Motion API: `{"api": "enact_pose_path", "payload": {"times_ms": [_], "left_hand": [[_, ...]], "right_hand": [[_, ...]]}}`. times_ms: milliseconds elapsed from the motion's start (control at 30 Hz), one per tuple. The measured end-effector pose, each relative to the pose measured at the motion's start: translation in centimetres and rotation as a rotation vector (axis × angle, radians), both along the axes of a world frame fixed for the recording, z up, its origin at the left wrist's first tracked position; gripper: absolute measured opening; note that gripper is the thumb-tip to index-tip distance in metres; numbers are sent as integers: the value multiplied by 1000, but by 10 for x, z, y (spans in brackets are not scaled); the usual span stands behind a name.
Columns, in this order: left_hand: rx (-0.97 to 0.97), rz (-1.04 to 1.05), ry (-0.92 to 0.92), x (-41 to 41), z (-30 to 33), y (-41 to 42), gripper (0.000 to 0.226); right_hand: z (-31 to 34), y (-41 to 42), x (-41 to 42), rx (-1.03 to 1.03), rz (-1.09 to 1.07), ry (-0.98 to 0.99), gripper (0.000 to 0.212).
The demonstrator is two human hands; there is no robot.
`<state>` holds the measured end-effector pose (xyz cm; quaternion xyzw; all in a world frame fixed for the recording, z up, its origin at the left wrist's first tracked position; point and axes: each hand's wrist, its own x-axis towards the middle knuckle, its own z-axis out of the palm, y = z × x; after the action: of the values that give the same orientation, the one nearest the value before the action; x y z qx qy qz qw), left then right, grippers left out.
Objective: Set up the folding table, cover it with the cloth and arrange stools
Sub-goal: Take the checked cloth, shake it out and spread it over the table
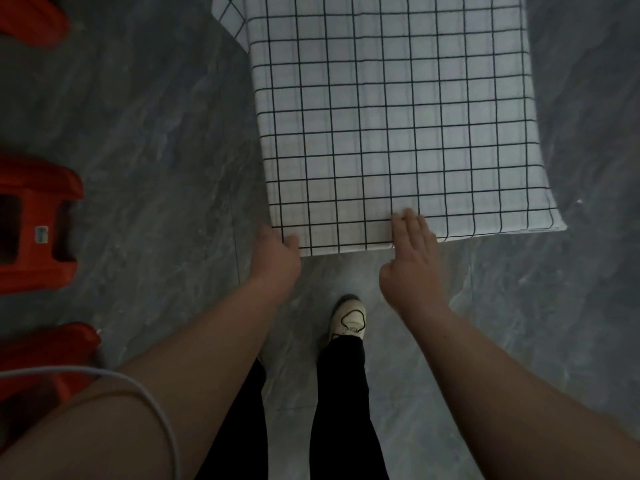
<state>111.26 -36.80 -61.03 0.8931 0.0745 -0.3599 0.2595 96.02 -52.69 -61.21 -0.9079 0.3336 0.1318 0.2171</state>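
A white cloth [398, 119] with a black grid lies spread over the folding table, which it hides completely. Its near hem hangs over the edge closest to me. My left hand [275, 256] pinches the cloth's near left corner, thumb on top. My right hand [412, 258] lies with straight fingers on the near hem, a little right of the middle. Red plastic stools stand on the floor at the left: one [34, 223] at mid-height, another [52, 368] nearer to me, and a third [31, 19] at the top left corner.
Grey marbled floor tiles [156, 133] surround the table. My legs in black trousers and one white shoe [349, 317] stand just before the near edge. A white cable [138, 386] runs across my left arm.
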Motion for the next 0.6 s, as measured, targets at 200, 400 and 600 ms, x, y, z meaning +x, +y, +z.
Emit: {"api": "enact_pose_path", "payload": {"times_ms": [200,400,600], "left_hand": [[41,-775,-416,-17,21,-23,80],[93,-1054,-311,-27,-3,-39,80],[79,-1077,-376,-23,-11,-29,73]], "right_hand": [[-1,3,5,13,74,-22,85],[-7,-15,-6,-19,120,-5,74],[-6,-30,-17,-22,171,-19,82]]}}
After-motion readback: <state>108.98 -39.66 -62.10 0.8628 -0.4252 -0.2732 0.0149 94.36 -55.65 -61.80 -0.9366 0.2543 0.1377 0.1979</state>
